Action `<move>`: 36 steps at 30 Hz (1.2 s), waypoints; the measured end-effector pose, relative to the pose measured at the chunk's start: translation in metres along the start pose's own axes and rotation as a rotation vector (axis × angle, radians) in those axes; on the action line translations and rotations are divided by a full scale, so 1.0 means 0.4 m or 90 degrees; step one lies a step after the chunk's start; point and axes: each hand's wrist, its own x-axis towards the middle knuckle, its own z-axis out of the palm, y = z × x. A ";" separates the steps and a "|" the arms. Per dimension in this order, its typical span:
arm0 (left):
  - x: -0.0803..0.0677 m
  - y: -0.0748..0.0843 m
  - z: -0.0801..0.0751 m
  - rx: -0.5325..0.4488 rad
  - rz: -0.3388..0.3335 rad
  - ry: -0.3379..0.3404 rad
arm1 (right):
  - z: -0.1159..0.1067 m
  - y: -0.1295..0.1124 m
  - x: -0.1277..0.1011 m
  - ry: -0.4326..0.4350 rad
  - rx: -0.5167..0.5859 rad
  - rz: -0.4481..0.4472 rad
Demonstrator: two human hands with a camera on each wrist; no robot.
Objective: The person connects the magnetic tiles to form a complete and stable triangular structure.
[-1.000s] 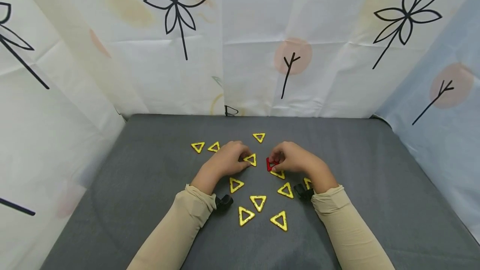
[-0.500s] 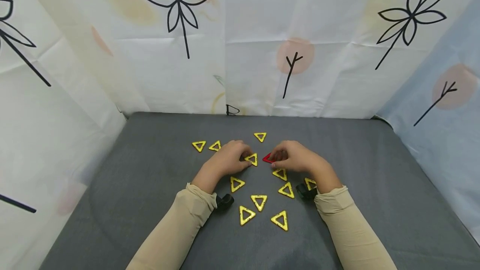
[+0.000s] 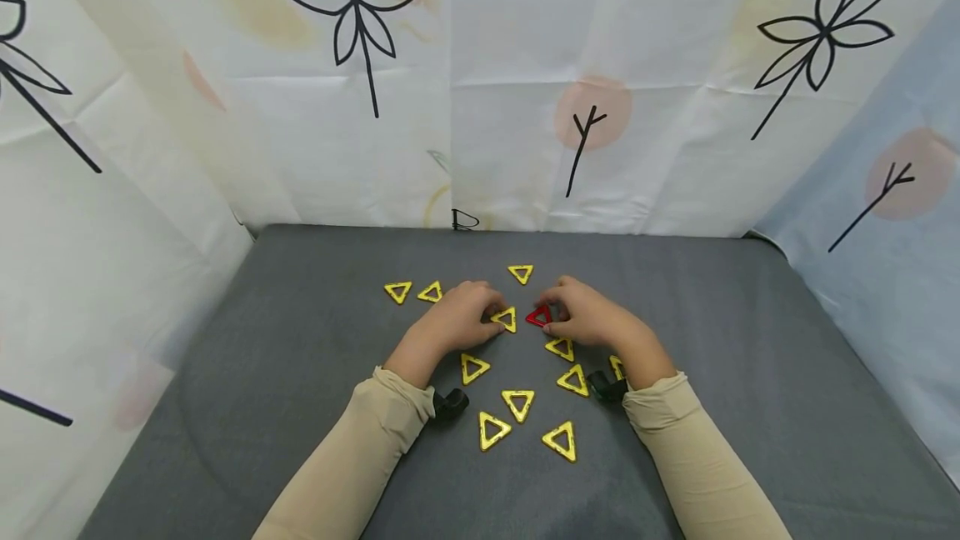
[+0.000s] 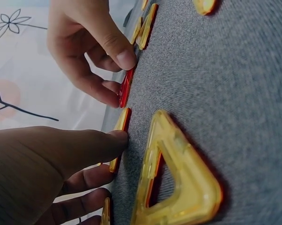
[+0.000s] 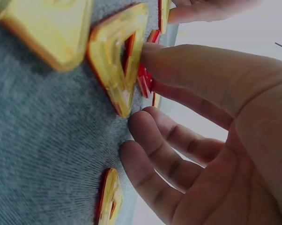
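Observation:
My left hand pinches a yellow triangular frame tile at its left side, low over the grey cloth. Just right of it, my right hand pinches a red triangular frame tile between thumb and fingers, one corner turned toward the yellow tile. A small gap separates these two tiles. In the left wrist view the red tile stands nearly in line with the held yellow tile. The right wrist view has my right thumb partly covering the red tile, other fingers loosely bent.
Several yellow triangular tiles lie scattered on the grey table, with red undersides visible up close. One tile lies just below my right hand, another beyond both hands. A patterned white curtain hangs behind the table.
My right hand has turned the red tile and brought it slightly left and away, off the yellow tile below, with a corner facing left. The left hand has hardly moved.

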 end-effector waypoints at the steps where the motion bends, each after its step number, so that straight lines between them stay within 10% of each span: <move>1: -0.001 0.000 0.000 -0.001 0.000 0.000 | 0.001 0.001 0.001 0.003 -0.001 0.000; 36: 0.004 0.008 0.012 -0.041 0.027 0.009 | 0.004 -0.034 0.005 0.106 0.074 -0.010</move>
